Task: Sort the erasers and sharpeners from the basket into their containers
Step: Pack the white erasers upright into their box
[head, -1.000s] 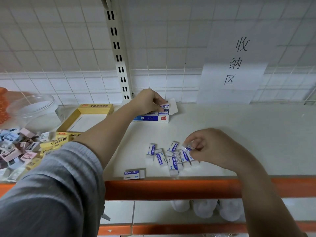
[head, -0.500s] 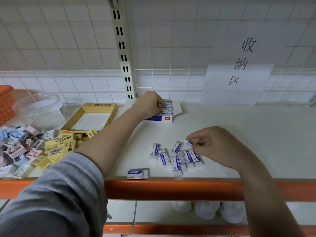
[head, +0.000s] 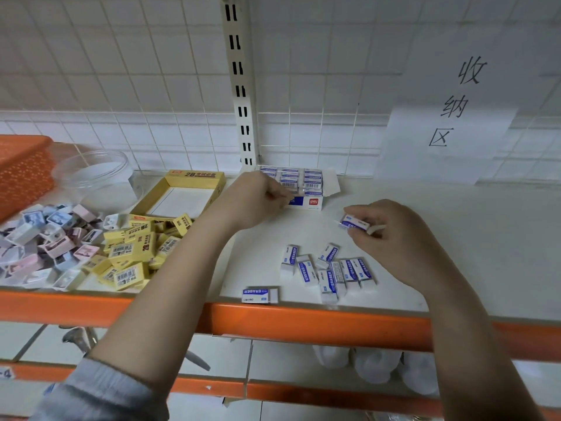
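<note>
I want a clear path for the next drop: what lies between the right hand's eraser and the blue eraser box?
Only bare white shelf: in the head view, nothing sits between the eraser in the right hand and the blue box.

The right hand [head: 391, 238] has lifted an eraser [head: 353, 222] off the shelf

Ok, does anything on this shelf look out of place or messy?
One blue-and-white eraser lies apart from the loose cluster, sideways at the shelf's front edge. Yellow erasers and sharpeners sit in mixed heaps.
</note>
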Available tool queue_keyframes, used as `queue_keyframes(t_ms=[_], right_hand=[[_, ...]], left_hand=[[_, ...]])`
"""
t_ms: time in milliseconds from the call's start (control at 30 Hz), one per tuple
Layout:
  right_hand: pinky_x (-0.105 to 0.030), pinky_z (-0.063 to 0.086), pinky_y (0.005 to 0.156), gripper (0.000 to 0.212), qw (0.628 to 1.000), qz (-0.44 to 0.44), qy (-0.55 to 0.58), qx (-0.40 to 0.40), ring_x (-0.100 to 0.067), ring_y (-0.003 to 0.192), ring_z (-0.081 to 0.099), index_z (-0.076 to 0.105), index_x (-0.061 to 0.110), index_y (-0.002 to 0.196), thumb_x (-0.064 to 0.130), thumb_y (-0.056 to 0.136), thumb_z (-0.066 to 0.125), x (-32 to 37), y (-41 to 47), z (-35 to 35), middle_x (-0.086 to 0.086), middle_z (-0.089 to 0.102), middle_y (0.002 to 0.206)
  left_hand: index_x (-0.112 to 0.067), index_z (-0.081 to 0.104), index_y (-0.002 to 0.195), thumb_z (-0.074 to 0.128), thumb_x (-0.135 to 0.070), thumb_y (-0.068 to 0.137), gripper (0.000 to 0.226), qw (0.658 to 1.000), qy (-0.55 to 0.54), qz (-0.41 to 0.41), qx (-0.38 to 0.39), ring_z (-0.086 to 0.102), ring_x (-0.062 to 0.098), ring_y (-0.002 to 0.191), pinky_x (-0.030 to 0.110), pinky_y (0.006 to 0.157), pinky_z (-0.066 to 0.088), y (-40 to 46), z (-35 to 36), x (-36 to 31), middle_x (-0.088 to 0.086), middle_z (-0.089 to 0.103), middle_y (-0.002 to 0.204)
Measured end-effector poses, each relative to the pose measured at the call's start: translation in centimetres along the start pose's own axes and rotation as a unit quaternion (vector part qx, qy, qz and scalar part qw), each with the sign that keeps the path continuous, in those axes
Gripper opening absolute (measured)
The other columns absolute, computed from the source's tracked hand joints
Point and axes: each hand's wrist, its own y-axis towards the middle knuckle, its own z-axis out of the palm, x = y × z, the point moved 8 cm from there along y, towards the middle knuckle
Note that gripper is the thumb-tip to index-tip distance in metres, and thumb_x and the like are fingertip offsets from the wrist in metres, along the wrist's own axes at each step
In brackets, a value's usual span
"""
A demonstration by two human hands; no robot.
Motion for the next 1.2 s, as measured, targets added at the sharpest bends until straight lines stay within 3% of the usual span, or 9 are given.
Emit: queue_keyframes(t_ms=[133, 233, 300, 367, 600, 867, 967, 1100, 1200], right_hand=[[-0.037, 0.052, 0.085, 0.026, 0.999, -0.017, 0.028, -0.034, -0.015, 0.088, 0.063, 0.070, 0.015, 0.109, 0.012, 0.084, 0.066, 0.8, 0.0, -0.2, 0.000, 0.066, 0.095], [-0.020, 0.051, 0.078, 0.020, 0.997, -0.040, 0.027, -0.059, -0.007, 0.079, 0.063, 0.073, 0.013, 0.102, 0.010, 0.083, 0.068, 1.4, 0.2, -0.4, 0.005, 0.065, 0.087], [-0.002, 0.044, 0.070, 0.025, 0.995, -0.038, 0.045, -0.076, 0.003, 0.076, 0.059, 0.071, 0.015, 0.107, 0.008, 0.083, 0.069, 1.6, 0.3, -0.4, 0.017, 0.059, 0.084], [0.002, 0.042, 0.070, 0.028, 0.994, -0.037, 0.065, -0.084, 0.006, 0.076, 0.058, 0.070, 0.016, 0.109, 0.008, 0.083, 0.068, 1.6, 0.5, -0.1, 0.019, 0.058, 0.086], [-0.013, 0.050, 0.076, 0.026, 0.991, -0.040, 0.090, -0.086, -0.004, 0.082, 0.063, 0.071, 0.019, 0.106, 0.008, 0.083, 0.067, 2.2, 1.2, 1.4, 0.011, 0.062, 0.091], [-0.007, 0.048, 0.077, 0.029, 0.991, -0.037, 0.101, -0.079, 0.002, 0.084, 0.060, 0.069, 0.019, 0.110, 0.009, 0.084, 0.067, 2.1, 2.1, 2.2, 0.013, 0.061, 0.094], [-0.004, 0.046, 0.074, 0.028, 0.991, -0.041, 0.099, -0.075, 0.003, 0.082, 0.059, 0.069, 0.018, 0.110, 0.009, 0.084, 0.067, 2.3, 2.6, 2.2, 0.015, 0.059, 0.092], [-0.023, 0.048, 0.085, 0.028, 0.994, -0.053, 0.060, -0.078, -0.009, 0.089, 0.059, 0.070, 0.015, 0.111, 0.009, 0.084, 0.066, 3.3, 4.1, 2.2, 0.006, 0.061, 0.095], [-0.024, 0.044, 0.084, 0.027, 0.996, -0.066, 0.023, -0.064, -0.015, 0.094, 0.058, 0.069, 0.011, 0.112, 0.010, 0.086, 0.064, 4.3, 5.6, 2.6, -0.004, 0.066, 0.105]], left_hand=[[-0.025, 0.072, 0.105, 0.060, -0.023, 0.090, 0.019, 0.999, -0.017, -0.017, 0.037, 0.060, 0.001, 0.087, 0.012, 0.080, 0.046, -3.7, 0.1, 0.1, -0.014, 0.068, 0.103], [-0.025, 0.072, 0.105, 0.062, -0.025, 0.089, 0.018, 0.997, -0.030, -0.028, 0.059, 0.056, -0.009, 0.082, -0.003, 0.072, 0.038, -5.6, 0.4, -0.2, -0.019, 0.066, 0.101], [-0.026, 0.072, 0.102, 0.063, -0.026, 0.088, 0.017, 0.996, -0.036, -0.035, 0.068, 0.057, -0.010, 0.082, -0.004, 0.072, 0.039, -6.8, 0.4, -0.1, -0.020, 0.067, 0.097], [-0.029, 0.073, 0.099, 0.065, -0.028, 0.086, 0.016, 0.995, -0.036, -0.044, 0.080, 0.058, -0.010, 0.085, 0.001, 0.074, 0.042, -8.0, 0.5, 0.2, -0.022, 0.067, 0.094], [-0.035, 0.069, 0.101, 0.072, -0.042, 0.076, 0.026, 0.985, -0.004, -0.095, 0.142, 0.056, -0.003, 0.093, 0.009, 0.077, 0.040, -11.0, 1.7, 0.9, -0.020, 0.063, 0.100], [-0.037, 0.067, 0.080, 0.074, -0.041, 0.074, 0.011, 0.979, -0.023, -0.139, 0.146, 0.058, 0.003, 0.090, 0.023, 0.082, 0.048, -11.8, 2.5, 1.2, -0.016, 0.064, 0.091], [-0.033, 0.068, 0.083, 0.077, -0.036, 0.073, 0.014, 0.980, -0.039, -0.147, 0.128, 0.058, 0.000, 0.085, 0.021, 0.078, 0.048, -11.8, 2.5, 1.2, -0.016, 0.064, 0.086], [-0.031, 0.069, 0.087, 0.078, -0.028, 0.073, 0.018, 0.977, -0.065, -0.145, 0.139, 0.060, -0.003, 0.083, 0.020, 0.081, 0.050, -11.4, 2.5, 1.2, -0.016, 0.065, 0.084], [-0.032, 0.069, 0.098, 0.076, -0.026, 0.076, 0.024, 0.978, -0.072, -0.130, 0.150, 0.058, -0.006, 0.085, 0.009, 0.078, 0.045, -11.0, 2.5, 1.2, -0.018, 0.064, 0.088]])
